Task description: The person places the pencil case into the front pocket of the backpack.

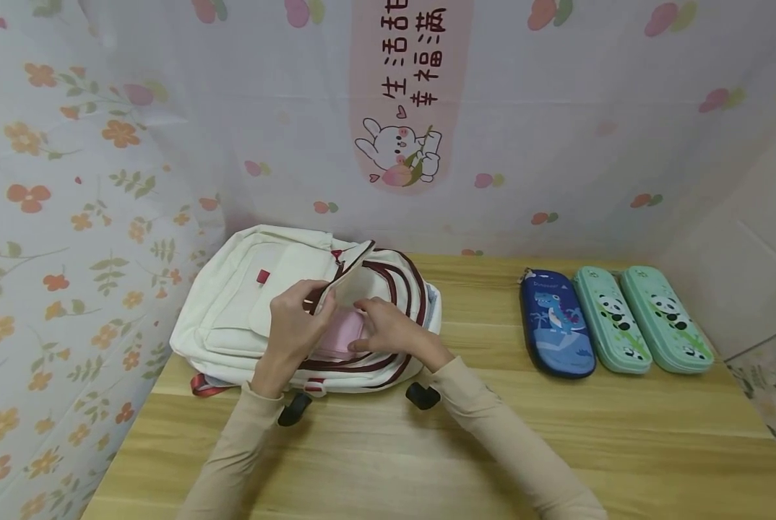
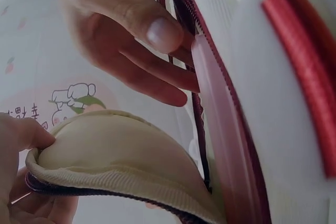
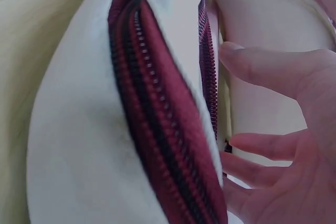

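A cream backpack (image 1: 232,289) with dark red zips lies on the table, its front pocket unzipped. My left hand (image 1: 297,318) pinches the edge of the pocket flap (image 2: 121,145) between thumb and fingers and holds it raised. Inside the pocket sits a smooth pink box (image 1: 341,332), partly hidden by the pocket walls. My right hand (image 1: 388,328) reaches into the pocket mouth, thumb and fingers spread and fairly straight, fingertips right at the box's edge. From the right wrist, the pocket's zip teeth (image 3: 210,77) run beside the fingertips.
On the right of the wooden table (image 1: 492,448) lie a dark blue dinosaur pencil case (image 1: 558,325) and two mint green panda cases, a nearer one (image 1: 612,318) and a far right one (image 1: 667,318). A patterned cloth (image 1: 264,130) hangs behind the backpack. Black strap ends (image 1: 423,395) stick out in front.
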### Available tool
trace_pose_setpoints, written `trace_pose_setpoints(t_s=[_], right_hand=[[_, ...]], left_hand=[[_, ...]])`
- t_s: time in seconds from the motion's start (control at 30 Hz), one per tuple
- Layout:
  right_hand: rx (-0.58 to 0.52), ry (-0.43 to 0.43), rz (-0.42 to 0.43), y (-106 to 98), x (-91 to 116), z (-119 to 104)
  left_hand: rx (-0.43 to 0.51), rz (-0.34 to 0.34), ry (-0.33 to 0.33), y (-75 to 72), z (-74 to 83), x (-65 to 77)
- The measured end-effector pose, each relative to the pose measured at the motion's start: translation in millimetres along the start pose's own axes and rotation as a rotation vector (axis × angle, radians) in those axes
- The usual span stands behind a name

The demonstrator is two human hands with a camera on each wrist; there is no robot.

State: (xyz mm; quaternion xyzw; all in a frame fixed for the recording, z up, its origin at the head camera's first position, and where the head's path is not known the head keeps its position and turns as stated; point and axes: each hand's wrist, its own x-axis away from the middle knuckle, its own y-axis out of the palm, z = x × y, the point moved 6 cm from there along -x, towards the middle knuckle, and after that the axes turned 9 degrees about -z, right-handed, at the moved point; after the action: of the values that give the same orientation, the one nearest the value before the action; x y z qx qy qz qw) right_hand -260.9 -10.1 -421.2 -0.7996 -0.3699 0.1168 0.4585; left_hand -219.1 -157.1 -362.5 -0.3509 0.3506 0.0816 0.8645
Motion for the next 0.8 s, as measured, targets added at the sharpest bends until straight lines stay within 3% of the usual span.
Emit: trace_pose_setpoints(t_s=[0.33,0.57,0.8], right_hand=[[0.016,0.015,0.031,-9.4,22.3,1.3],[0.035,0.043,0.054,-19.7,39.6,13.9],[0.055,0.083,0.13,-34.7,65.4,33.0]], left_hand=[[0.008,-0.013,-0.023,2.8,-0.6,1.2],[0.009,-0.007,-0.029,3.9,-1.2,1.8],[0.009,0.009,-0.03,3.3,-2.1,1.0]])
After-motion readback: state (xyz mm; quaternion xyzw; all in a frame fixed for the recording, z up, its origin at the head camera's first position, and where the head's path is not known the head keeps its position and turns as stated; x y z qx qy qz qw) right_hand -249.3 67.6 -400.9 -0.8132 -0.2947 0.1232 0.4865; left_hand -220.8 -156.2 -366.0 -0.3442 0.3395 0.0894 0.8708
